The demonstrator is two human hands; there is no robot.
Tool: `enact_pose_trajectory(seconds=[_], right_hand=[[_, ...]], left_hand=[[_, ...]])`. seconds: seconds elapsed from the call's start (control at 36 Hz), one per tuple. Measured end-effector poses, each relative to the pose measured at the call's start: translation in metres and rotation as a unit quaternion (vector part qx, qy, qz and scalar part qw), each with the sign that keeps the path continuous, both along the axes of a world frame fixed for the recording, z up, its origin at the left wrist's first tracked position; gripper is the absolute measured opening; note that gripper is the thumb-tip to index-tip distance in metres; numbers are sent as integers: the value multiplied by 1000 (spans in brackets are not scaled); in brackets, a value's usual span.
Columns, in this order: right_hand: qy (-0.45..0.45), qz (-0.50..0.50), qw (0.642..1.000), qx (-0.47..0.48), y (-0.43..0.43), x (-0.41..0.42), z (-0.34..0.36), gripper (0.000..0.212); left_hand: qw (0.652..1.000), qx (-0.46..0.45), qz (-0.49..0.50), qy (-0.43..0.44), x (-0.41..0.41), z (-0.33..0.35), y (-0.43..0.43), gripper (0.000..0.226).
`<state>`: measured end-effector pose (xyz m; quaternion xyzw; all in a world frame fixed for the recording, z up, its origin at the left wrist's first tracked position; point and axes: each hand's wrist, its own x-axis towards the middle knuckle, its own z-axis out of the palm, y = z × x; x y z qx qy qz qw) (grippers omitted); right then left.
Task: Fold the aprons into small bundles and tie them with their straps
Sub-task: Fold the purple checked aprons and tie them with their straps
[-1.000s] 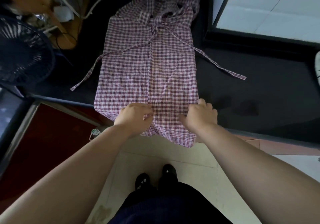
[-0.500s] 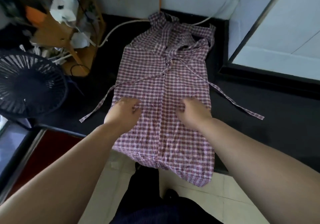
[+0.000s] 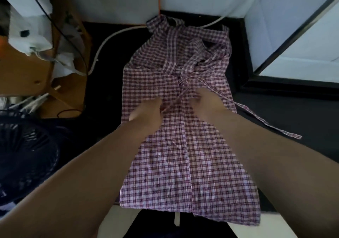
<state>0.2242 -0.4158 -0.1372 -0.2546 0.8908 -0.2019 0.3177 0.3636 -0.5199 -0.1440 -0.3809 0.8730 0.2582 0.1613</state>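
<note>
We are working over a checked apron [image 3: 201, 164] that is lying lengthwise on the dark counter [image 3: 275, 112]. Its two long sides are folded in and are meeting along a centre line. Its bib end is lying bunched at the far end of the counter, and its near hem is hanging past the front edge.

We are keeping both hands side by side, slightly apart, on the middle of the apron. The left hand [image 3: 146, 112] is pinching the left strap [image 3: 174, 100], which is running in a diagonal line from the centre of the apron into the fingers. The right hand [image 3: 207, 103] is resting on the fabric just beside that strap. Motion blur is hiding its fingers, so we cannot tell whether it is gripping anything.

The right strap [image 3: 264, 121] is trailing off the apron's right edge across the counter.

A dark fan [image 3: 27, 155], a cardboard box [image 3: 22, 76] and a white cable [image 3: 110, 39] are sitting to the left.
</note>
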Motion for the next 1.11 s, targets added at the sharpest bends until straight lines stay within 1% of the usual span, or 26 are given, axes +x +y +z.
enact_pose_trajectory(seconds=[0.03, 0.06, 0.11, 0.17, 0.22, 0.28, 0.33, 0.42, 0.44, 0.5, 0.56, 0.58, 0.64, 0.67, 0.69, 0.78, 0.83, 0.92, 0.97, 1.03, 1.08, 1.11], right_hand=[[-15, -17, 1000, -18, -5, -2, -1, 36], [-31, -35, 998, -37, -11, -5, -2, 40], [-47, -55, 995, -62, -20, -11, -3, 48], [-21, -33, 997, -59, -24, -16, -2, 53], [9, -5, 999, -51, -27, -19, 0, 62], [19, 11, 998, -52, -31, -22, -1, 65], [14, 9, 1000, -18, -35, -24, -4, 56], [27, 26, 998, 46, -37, -30, -8, 20], [40, 25, 998, 47, -36, -31, -10, 18], [35, 6, 999, 19, -35, -32, -10, 31], [37, -9, 999, -25, -32, -34, -8, 36], [42, -14, 998, -44, -31, -35, -6, 35], [51, -31, 996, -71, -30, -39, 0, 24], [59, -41, 995, -73, -29, -41, 4, 18], [74, -49, 994, -68, -28, -44, 7, 17], [116, -88, 989, -39, -21, -53, 14, 31], [151, -76, 986, 0, -16, -56, 15, 42], [210, -15, 970, 123, -6, -62, 9, 77], [184, -23, 963, 197, 3, -65, 4, 91], [140, -66, 967, 200, 10, -65, 2, 94], [154, -60, 970, 178, 15, -61, 1, 89], [171, -42, 972, 158, 17, -58, 2, 82]], left_hand=[[1000, -4, -5, 3, -2, -1, 1, 20], [1000, -11, -6, 14, -3, -3, -1, 14], [998, -37, 20, 47, -2, -3, -6, 16], [989, -61, 109, 80, 2, 0, -16, 20], [970, -81, 212, 83, 8, 5, -29, 26], [959, -99, 259, 63, 13, 8, -41, 30], [956, -107, 268, 47, 14, 9, -47, 32], [960, -92, 262, 39, 8, 8, -47, 28], [964, -94, 248, 28, 6, 7, -45, 27], [973, -101, 205, 6, 2, 5, -41, 31], [978, -97, 184, -7, -1, 3, -37, 34], [977, -102, 185, -21, -1, 3, -37, 34], [967, -142, 199, -71, 0, 2, -39, 35], [960, -163, 208, -93, 2, 4, -41, 36], [955, -173, 218, -99, 3, 5, -43, 35], [950, -136, 281, -35, 1, 10, -51, 33], [943, -117, 313, 4, -2, 14, -54, 33], [935, -99, 338, 48, 0, 17, -56, 34], [941, -92, 324, 39, 3, 12, -56, 41], [951, -78, 299, 22, 8, 5, -52, 55], [953, -83, 290, 8, 13, -1, -40, 64], [953, -104, 284, 5, 16, -2, -32, 65]])
